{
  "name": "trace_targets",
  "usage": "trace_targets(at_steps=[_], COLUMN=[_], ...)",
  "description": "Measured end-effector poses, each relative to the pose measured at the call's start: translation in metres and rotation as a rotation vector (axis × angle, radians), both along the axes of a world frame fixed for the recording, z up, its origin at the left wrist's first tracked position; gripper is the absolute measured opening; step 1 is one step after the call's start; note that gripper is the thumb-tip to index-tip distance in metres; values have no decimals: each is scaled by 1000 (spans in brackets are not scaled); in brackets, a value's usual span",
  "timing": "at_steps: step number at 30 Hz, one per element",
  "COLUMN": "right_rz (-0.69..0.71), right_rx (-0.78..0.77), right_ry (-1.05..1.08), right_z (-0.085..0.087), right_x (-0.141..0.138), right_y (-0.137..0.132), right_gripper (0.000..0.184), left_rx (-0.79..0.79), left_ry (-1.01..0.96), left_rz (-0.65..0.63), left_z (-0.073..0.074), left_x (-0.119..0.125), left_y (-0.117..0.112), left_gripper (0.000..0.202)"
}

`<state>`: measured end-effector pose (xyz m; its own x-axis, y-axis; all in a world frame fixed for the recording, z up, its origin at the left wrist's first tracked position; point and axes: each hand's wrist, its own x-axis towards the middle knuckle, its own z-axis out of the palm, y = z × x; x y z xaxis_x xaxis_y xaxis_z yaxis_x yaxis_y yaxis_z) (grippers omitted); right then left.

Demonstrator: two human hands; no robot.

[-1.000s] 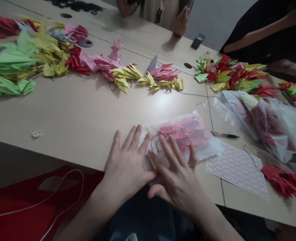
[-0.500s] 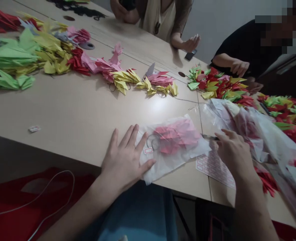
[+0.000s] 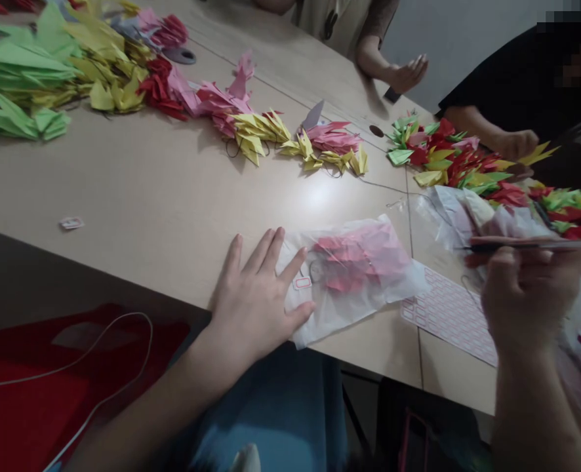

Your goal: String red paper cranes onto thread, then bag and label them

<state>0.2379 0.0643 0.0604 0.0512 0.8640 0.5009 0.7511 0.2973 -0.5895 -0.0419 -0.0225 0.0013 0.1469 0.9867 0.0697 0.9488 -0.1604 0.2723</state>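
My left hand (image 3: 256, 295) lies flat with fingers spread on the near end of a clear plastic bag (image 3: 354, 275) of pink folded paper pieces, which rests at the table's front edge. A small red-bordered label (image 3: 301, 283) sticks to the bag beside my fingers. My right hand (image 3: 526, 288) is raised at the right, blurred, with its fingers closed round a pen (image 3: 531, 245) held level. Under it lies a sheet of red-bordered labels (image 3: 448, 311).
Strings of folded paper in green, yellow, red and pink (image 3: 123, 85) run across the far side of the table (image 3: 147, 190). More mixed pieces (image 3: 448, 154) and other plastic bags (image 3: 467, 210) lie at the right. Two other people's hands (image 3: 408, 72) rest at the far edge. A loose label (image 3: 71, 223) lies left.
My right hand left the bag, reached right to the pen on the table and lifted it. My left hand stayed flat on the bag.
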Motion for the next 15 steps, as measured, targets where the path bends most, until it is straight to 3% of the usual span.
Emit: trace_targets(at_steps=[2, 5, 7, 11, 15], right_rz=[132, 428, 510, 448, 382], right_rx=[-24, -425, -605, -675, -695], right_ry=[192, 438, 601, 681, 659], right_z=[-5, -22, -34, -47, -46], right_x=[-42, -97, -118, -130, -131], right_y=[-15, -29, -31, -30, -29], right_gripper=[14, 10, 21, 27, 21], left_rx=[-2, 1, 6, 11, 15], left_ry=[-3, -3, -5, -20, -35], left_rz=[15, 23, 16, 13, 23], left_z=[1, 1, 1, 1, 0], left_x=[3, 6, 7, 6, 6], left_y=[2, 4, 5, 4, 4], left_gripper=[66, 64, 64, 65, 65])
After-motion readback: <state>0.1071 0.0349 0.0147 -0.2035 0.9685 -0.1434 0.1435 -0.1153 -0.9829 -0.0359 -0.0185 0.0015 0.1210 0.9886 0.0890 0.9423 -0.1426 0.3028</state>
